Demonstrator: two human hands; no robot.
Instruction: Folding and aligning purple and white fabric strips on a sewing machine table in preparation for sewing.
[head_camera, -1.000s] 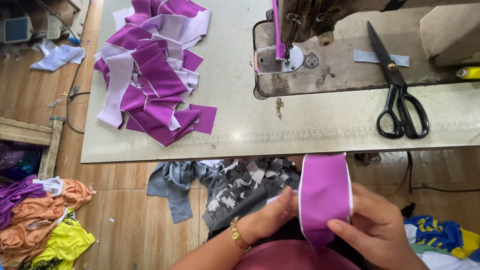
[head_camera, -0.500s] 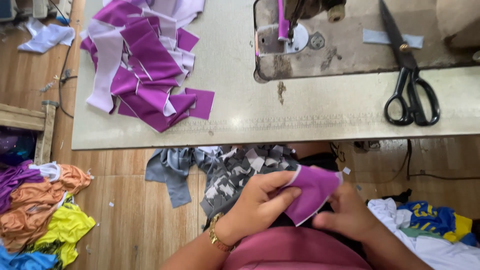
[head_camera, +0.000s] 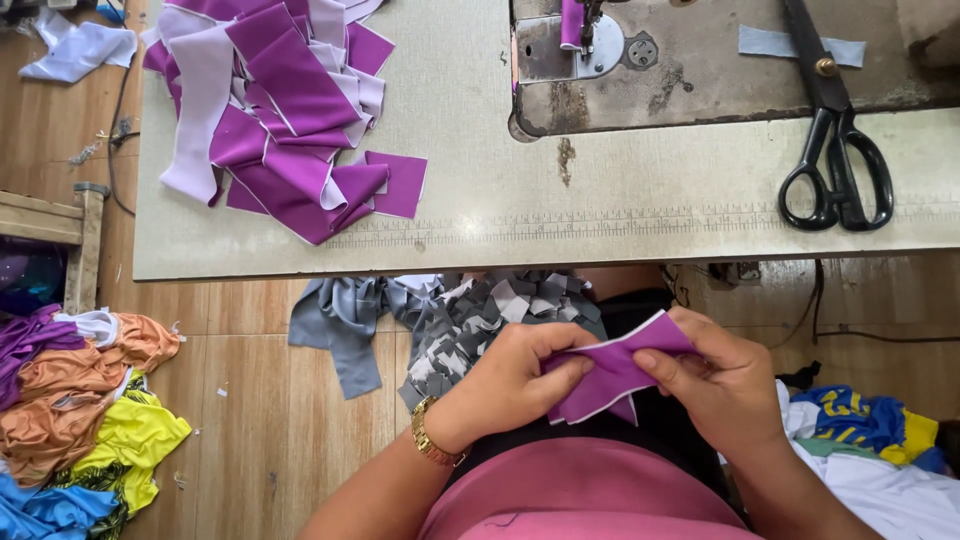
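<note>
The left hand (head_camera: 520, 375) and right hand (head_camera: 715, 375) both pinch a folded purple fabric piece (head_camera: 610, 370) between them above the lap, seemingly white-edged, below the table (head_camera: 600, 200) bearing scissors (head_camera: 835, 150).

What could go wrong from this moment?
The purple fabric piece is pinched only at its edges by the left hand and right hand, over the lap, so it may slip or fold unevenly. The purple pile reaches near the table edge and may slide off.
</note>
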